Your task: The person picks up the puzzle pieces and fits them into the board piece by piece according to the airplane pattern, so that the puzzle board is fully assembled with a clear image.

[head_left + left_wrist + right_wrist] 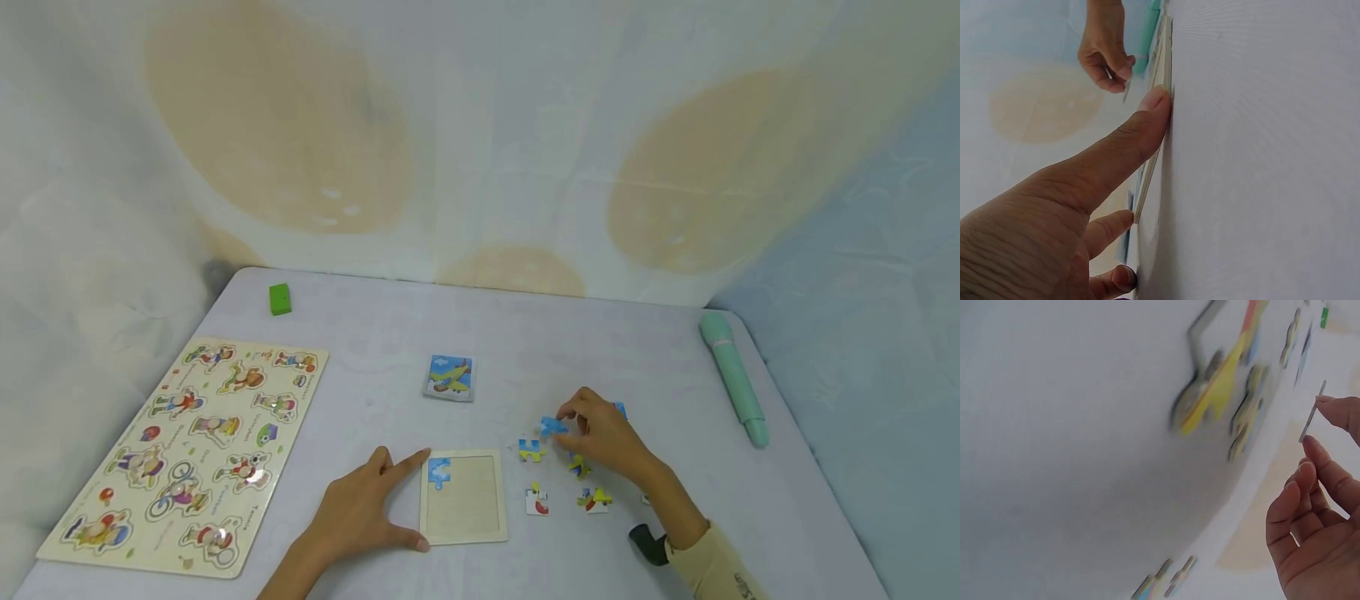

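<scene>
A square wooden puzzle tray (467, 502) lies on the table with one blue piece (439, 473) in its upper left corner. My left hand (360, 508) touches the tray's left side, thumb and index finger spread apart at its two left corners. My right hand (603, 433) pinches a blue puzzle piece (553, 426) above the table, right of the tray. In the right wrist view this puzzle piece (1312, 414) is seen edge-on between thumb and index finger. Loose pieces lie beneath and around that hand, including a blue-and-yellow piece (532, 451) and a red-and-white piece (536, 500).
A small airplane picture (450, 377) lies behind the tray. At the left is a large board of sports figures (187, 454), with a green block (280, 299) beyond it. A mint-green tube (735, 379) lies at the right edge, and a black object (648, 544) near the right sleeve.
</scene>
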{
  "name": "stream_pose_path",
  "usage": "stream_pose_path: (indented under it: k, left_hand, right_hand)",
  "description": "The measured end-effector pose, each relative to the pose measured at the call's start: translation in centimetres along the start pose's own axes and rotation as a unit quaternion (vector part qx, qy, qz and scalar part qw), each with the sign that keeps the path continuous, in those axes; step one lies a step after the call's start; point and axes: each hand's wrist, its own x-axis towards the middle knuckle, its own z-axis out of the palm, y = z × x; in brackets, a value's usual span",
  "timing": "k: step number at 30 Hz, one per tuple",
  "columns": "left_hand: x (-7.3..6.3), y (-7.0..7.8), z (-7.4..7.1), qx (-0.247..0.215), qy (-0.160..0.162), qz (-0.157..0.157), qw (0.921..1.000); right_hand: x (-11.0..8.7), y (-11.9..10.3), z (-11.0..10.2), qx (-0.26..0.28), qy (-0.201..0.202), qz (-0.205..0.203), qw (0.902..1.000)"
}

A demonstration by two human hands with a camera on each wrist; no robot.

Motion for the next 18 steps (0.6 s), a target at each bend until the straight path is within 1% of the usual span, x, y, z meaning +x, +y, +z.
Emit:
stream_pose_path:
  k: [11, 18]
  left_hand:
    - [0.1, 0.0, 0.0, -0.002, -0.005, -0.006, 1.0]
    - [0.0, 0.0, -0.1, -0.004, -0.006, -0.005, 1.0]
  right_hand:
    - [-0.1, -3.1, 1.4, -0.016, -0.032, -0.04, 0.9985]
    - [-0.1, -4.2, 2.2, -0.034, -0.034, -0.059, 0.9971]
